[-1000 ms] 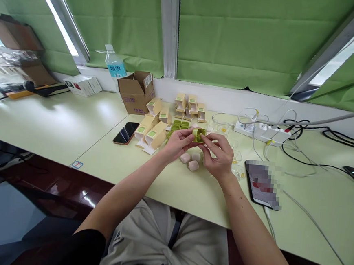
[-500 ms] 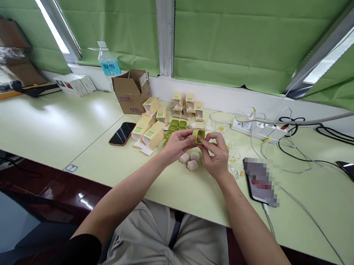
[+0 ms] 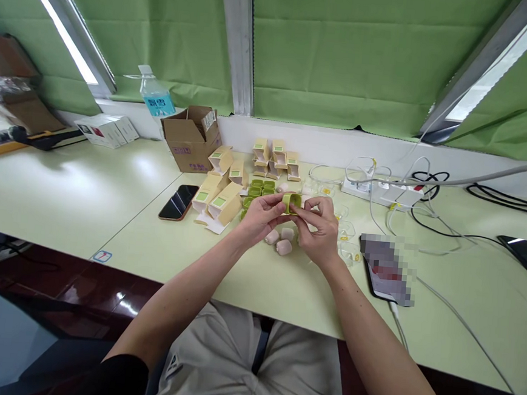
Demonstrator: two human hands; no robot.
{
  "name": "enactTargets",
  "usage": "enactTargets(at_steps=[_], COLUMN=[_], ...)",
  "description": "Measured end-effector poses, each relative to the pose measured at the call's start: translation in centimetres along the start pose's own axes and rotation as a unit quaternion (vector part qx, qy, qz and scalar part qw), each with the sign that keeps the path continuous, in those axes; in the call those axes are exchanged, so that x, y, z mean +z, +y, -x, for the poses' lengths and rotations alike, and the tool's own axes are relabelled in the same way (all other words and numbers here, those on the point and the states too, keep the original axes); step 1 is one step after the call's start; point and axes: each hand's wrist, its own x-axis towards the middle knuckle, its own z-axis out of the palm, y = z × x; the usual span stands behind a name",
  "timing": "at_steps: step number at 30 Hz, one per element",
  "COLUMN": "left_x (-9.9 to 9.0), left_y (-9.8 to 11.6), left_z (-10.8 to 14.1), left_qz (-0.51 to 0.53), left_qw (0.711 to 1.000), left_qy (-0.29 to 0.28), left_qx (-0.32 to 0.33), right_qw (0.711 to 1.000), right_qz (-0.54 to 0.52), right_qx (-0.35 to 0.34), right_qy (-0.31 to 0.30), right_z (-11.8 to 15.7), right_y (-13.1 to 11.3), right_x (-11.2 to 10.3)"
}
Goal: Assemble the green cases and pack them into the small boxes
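Between my two hands, above the table, is a small green plastic cup [image 3: 293, 201], its hollow side tilted toward the right. My left hand [image 3: 262, 217] pinches it from the left with thumb and fingers. On the other side my right hand [image 3: 319, 227] grips its edge, fingertips at the opening. Below the hands lie several small pale pinkish rounded pieces [image 3: 284, 246]. More green cups [image 3: 256, 188] stand in a cluster just behind my left hand. Clear plastic pieces with yellow spots [image 3: 348, 253] lie to the right of my right hand.
Opened cream cartons [image 3: 224, 205] lie left of the hands, and more small cartons [image 3: 276, 156] stand behind. A brown cardboard box [image 3: 191, 140], a phone [image 3: 178, 202], a charging phone [image 3: 385, 271] and a power strip [image 3: 382, 193] with tangled cables surround the work area.
The whole view has shifted slightly, moving the scene a little to the left. Both hands still hold the green cup in nearly the same pose.
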Motion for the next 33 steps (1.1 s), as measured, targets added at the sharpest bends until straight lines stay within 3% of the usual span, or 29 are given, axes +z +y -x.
enactTargets(at_steps=[5,11,19,27,33], left_x=[0.2,-0.3,0.0,-0.5,-0.8], left_y=[0.1,0.1,0.1,-0.1,0.5], left_z=[0.1,0.0,-0.1,-0.1,-0.6], left_qz=[0.016,0.01,0.038,0.008,0.041], left_qw=[1.0,1.0,0.999,1.0,0.998], left_qy=[-0.014,-0.016,-0.028,-0.02,0.016], left_qx=[0.001,-0.011,-0.002,-0.011,0.045], right_qw=[1.0,0.999,0.997,0.995,0.993], right_qz=[0.021,0.026,0.068,0.069,0.111], right_qx=[-0.01,-0.003,-0.018,-0.004,-0.027], right_qy=[0.01,-0.032,-0.012,-0.076,-0.038], right_z=[-0.2,-0.4,-0.3,-0.1,-0.8], right_y=[-0.3,0.1,-0.6,0.6,-1.5], right_x=[-0.1,-0.2,-0.3,-0.3,-1.9])
